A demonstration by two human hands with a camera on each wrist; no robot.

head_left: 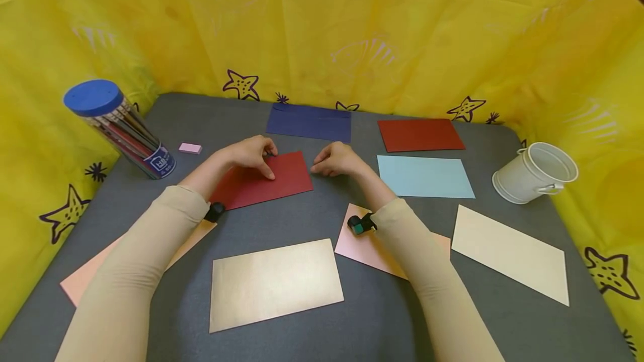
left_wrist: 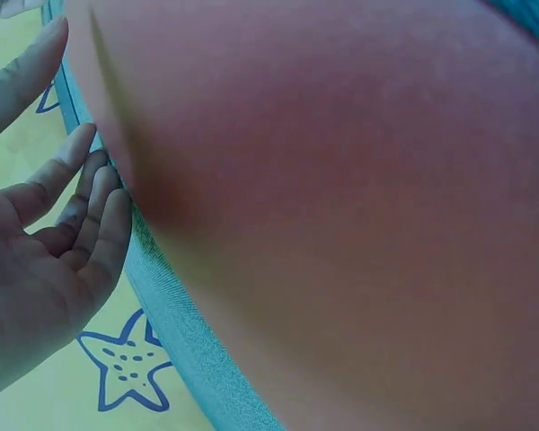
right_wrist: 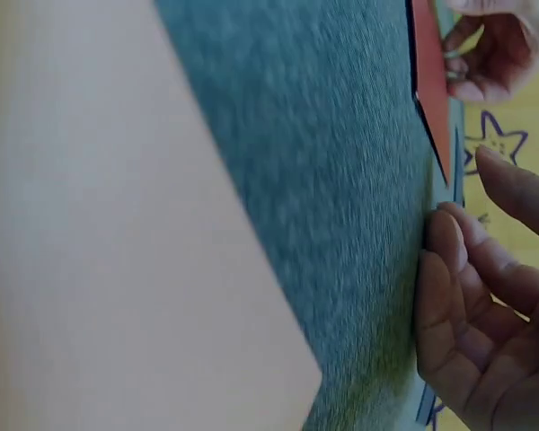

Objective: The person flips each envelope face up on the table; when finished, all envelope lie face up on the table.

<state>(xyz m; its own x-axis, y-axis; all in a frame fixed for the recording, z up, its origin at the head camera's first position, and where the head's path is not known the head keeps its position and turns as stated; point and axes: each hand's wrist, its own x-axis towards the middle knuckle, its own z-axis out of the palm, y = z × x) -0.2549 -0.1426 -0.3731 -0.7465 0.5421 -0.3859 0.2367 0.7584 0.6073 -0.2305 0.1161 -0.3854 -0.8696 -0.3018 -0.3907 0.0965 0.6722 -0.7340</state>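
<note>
My sleeves are beige. On the grey surface lie a dark red sheet, a navy sheet, a light blue sheet, a gold sheet and a white bucket. The yellow cloth carries purple starfish.

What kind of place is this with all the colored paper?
Probably a craft or paper-folding table. Colored paper sheets like the red sheet lie on a grey table, beside a tub of pencils and a white bucket, with yellow starfish cloth hung around.
</note>
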